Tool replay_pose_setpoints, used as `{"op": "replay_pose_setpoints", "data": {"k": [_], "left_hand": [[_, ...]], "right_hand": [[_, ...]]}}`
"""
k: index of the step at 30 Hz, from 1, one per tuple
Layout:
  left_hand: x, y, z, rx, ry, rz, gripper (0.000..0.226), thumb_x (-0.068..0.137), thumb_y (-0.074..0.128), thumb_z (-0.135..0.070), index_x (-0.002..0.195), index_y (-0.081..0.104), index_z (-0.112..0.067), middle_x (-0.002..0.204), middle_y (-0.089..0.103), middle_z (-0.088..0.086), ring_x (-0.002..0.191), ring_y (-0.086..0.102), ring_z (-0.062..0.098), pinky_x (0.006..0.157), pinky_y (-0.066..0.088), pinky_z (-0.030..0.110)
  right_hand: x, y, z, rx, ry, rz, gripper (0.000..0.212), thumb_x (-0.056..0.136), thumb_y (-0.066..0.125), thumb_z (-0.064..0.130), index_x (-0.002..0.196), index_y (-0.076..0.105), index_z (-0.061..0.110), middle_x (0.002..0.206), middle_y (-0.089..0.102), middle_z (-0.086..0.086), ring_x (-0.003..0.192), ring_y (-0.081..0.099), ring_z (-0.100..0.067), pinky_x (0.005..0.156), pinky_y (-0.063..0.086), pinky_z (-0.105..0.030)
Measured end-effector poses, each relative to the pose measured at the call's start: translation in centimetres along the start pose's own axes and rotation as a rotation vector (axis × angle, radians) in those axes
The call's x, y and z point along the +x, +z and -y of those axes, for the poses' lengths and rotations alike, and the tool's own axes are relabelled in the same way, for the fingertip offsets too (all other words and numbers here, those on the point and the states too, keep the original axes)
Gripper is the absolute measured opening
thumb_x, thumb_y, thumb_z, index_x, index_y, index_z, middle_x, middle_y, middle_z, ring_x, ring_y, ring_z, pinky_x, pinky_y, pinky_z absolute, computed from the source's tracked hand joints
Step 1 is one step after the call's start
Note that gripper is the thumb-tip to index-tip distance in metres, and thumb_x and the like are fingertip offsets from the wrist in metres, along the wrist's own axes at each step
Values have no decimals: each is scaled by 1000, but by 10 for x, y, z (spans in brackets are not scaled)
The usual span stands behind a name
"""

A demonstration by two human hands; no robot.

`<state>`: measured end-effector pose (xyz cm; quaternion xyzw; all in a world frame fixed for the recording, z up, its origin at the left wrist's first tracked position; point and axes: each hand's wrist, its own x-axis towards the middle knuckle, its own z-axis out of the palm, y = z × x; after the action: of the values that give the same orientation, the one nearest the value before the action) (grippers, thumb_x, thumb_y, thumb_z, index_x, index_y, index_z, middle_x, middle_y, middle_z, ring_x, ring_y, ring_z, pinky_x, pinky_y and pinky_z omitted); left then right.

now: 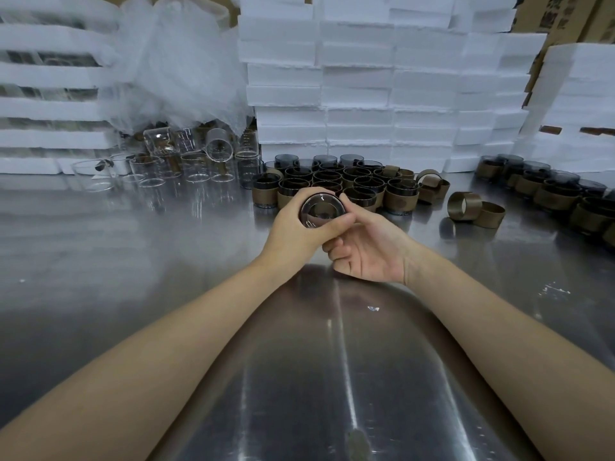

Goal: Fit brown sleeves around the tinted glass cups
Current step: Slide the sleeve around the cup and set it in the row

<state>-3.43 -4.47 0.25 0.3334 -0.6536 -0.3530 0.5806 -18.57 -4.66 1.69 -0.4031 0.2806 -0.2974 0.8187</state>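
Stainless steel table (pixel 133 247), with white foam blocks (pixel 359 94) stacking up behind the tinted glass cup (pixel 322 209).
Item: that cup, which you are holding off the table, one round end facing you.
Left hand (pixel 293 224): wrapping round the cup's left side.
Right hand (pixel 369 251): pinching its right edge.
Sleeve on it: hidden, cannot tell.
Sleeved cups (pixel 332 184): sitting just behind the cup.
Loose brown sleeves (pixel 466 207): lying to its right.
Handling: you are likely best sliding a band on squarely, never tilting it.
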Motion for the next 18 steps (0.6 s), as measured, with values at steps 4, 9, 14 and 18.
{"op": "replay_pose_setpoints", "data": {"k": [4,9,14,18], "left_hand": [[1,0,-2,51,-9,-34,25,82,78,-25,104,68,-23,95,70,-13,92,66,1,84,53,21],[-1,2,-5,87,-2,-57,11,90,69,-27,100,68,-22,92,70,-14,90,65,2,85,54,24],[1,0,-4,79,-27,-82,28,103,46,-29,106,68,-12,97,72,-1,90,69,12,81,55,29],[2,-2,-3,44,-80,-60,53,106,20,-42,98,69,-22,82,73,-10,81,67,0,74,49,12]], "right_hand": [[1,-4,-1,-11,-19,11,52,86,52,56,117,47,14,68,55,-3,55,57,-9,51,48,-19],[2,-6,-2,-25,-28,41,46,87,51,53,108,55,13,71,57,-6,60,61,-11,53,52,-20],[2,-4,-4,-44,-46,7,45,86,55,55,101,54,13,70,57,-6,58,61,-13,51,51,-21],[1,0,-3,-57,-54,-26,46,81,60,54,100,53,13,66,54,-5,53,57,-13,48,49,-21]]}}
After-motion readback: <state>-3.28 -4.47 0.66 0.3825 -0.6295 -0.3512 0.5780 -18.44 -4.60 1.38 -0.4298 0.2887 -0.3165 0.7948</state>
